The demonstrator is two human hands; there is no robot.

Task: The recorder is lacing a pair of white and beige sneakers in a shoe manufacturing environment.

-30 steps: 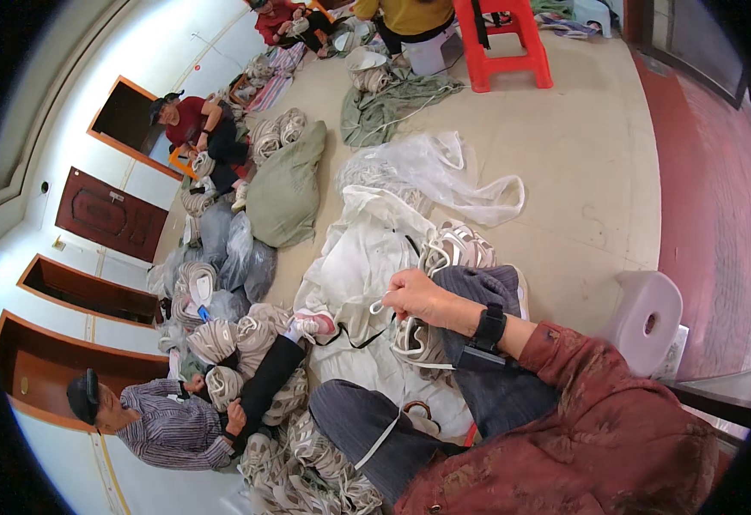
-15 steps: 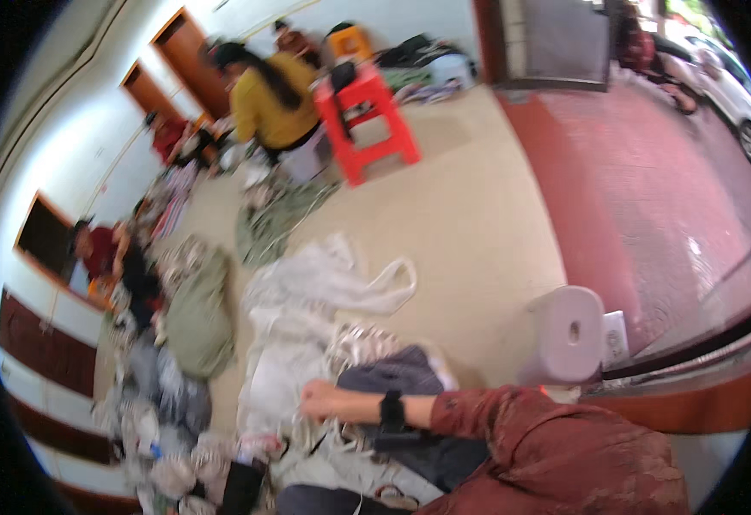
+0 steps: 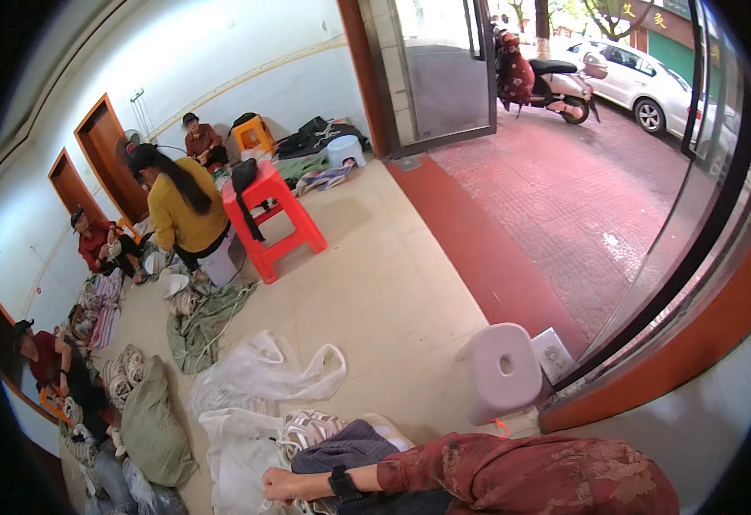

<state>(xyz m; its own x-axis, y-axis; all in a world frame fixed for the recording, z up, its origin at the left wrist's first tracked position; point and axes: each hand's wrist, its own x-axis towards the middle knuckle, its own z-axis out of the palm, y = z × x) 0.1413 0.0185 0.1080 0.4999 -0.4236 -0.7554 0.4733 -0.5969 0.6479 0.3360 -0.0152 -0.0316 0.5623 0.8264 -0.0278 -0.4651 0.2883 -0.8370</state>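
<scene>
Only one hand of the person shows. The right hand [image 3: 282, 486] lies near the lower edge of the view, at the end of a forearm in a red patterned sleeve [image 3: 530, 472], with a black wristband [image 3: 339, 483] at the wrist. The fingers are curled loosely, pointing to the person's left. They rest on a white plastic bag [image 3: 238, 451] and on pale cord-like goods at the lower edge. Whether the fingers have closed on anything cannot be told at this size. The left hand is out of view.

Just above the right hand lies a bundle of striped, grey-white woven pieces [image 3: 311, 427], partly under a dark grey cloth [image 3: 345, 446]. The bundle is near the hand but does not touch it. A second, crumpled clear plastic bag [image 3: 264, 371] lies farther up the floor.

To the person's right of the forearm stands a low white plastic stool [image 3: 502, 371], well apart from the hand. To the left, an olive green sack [image 3: 154, 421] lies beside more striped bundles.

Farther off, a red plastic stool [image 3: 274, 219] stands on the tiled floor [image 3: 384, 275]. A person in a yellow top [image 3: 185, 215] sits just beside it. Other people sit along the white wall at the left. An open doorway leads to red paving, where a scooter [image 3: 540, 75] and a white car [image 3: 641, 81] are parked.
</scene>
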